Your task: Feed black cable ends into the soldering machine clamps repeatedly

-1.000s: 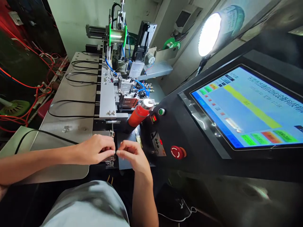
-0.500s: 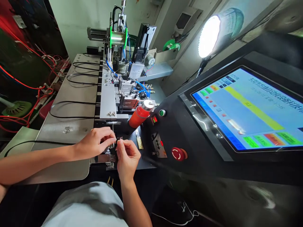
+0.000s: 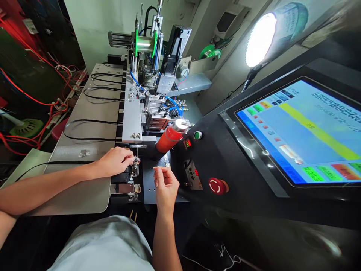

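Observation:
My left hand (image 3: 117, 162) is closed in a pinch at the small metal fixture (image 3: 135, 165) near the machine's front end; what its fingertips hold is too small to make out. To the right, my right hand (image 3: 167, 184) has thumb and forefinger pressed together above the dark blue plate (image 3: 149, 182), apart from the fixture. Whether a small part sits between those fingertips cannot be seen. A black cable (image 3: 67, 163) runs across the metal table towards my left hand.
A red bottle (image 3: 169, 138) stands beyond my right hand. On the right are a red emergency button (image 3: 217, 186), a green button (image 3: 197, 135) and a touchscreen (image 3: 310, 131). Looped black cables lie on the metal table (image 3: 96, 150). A lit lamp (image 3: 261, 39) is above.
My hands have moved apart. My right hand has shifted right, away from the fixture, while my left hand is now up against the fixture. The camera view has shifted slightly.

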A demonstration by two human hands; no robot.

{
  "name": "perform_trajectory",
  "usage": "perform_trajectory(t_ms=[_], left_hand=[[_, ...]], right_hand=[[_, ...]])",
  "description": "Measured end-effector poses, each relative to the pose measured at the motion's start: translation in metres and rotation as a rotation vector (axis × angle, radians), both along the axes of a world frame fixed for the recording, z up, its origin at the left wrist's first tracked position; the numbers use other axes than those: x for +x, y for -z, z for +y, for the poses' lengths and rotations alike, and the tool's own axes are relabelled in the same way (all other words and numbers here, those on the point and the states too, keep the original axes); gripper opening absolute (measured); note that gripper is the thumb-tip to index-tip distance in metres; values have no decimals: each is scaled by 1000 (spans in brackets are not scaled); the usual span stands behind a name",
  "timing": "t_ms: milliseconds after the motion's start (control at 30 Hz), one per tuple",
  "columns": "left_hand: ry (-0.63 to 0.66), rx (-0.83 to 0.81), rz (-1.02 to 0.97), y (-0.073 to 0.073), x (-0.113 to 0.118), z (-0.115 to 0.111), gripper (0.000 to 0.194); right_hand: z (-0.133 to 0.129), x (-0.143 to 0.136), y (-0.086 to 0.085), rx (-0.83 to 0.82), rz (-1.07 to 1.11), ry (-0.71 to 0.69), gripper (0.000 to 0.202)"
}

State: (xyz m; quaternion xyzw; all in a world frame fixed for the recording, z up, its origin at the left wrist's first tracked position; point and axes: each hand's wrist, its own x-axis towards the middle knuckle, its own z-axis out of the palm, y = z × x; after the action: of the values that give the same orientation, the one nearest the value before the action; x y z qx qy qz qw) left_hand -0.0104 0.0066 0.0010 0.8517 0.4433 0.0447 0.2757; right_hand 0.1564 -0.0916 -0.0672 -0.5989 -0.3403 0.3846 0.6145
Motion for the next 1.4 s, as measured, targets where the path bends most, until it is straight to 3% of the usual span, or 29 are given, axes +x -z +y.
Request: perform_trajectory(t_ms=[200,633,833,1100,1267,1333,1400], left_hand=[[-2,9,13,0,1,0,30],[28,66,25,0,6,2,29],[23,350,118,4,4,-11,20],[297,701,111,12,-10,-16,24],[593,839,165,12,-9,-5,24],[589,812,185,10,-9,-4,24],[492,731,202,6,-9,-7,25]], right_hand=[[2,0,0,-9,-29,-27,31],[48,-18,7,139,-278,-361,34],[49,-30,16,198,-198,-288,34],[49,-30,18,217,-172,-276,32],[50,-32,20,207,-178,-268,33],[49,-32,21,202,-174,-258,33],[47,-30,21,195,-197,-222,33]])
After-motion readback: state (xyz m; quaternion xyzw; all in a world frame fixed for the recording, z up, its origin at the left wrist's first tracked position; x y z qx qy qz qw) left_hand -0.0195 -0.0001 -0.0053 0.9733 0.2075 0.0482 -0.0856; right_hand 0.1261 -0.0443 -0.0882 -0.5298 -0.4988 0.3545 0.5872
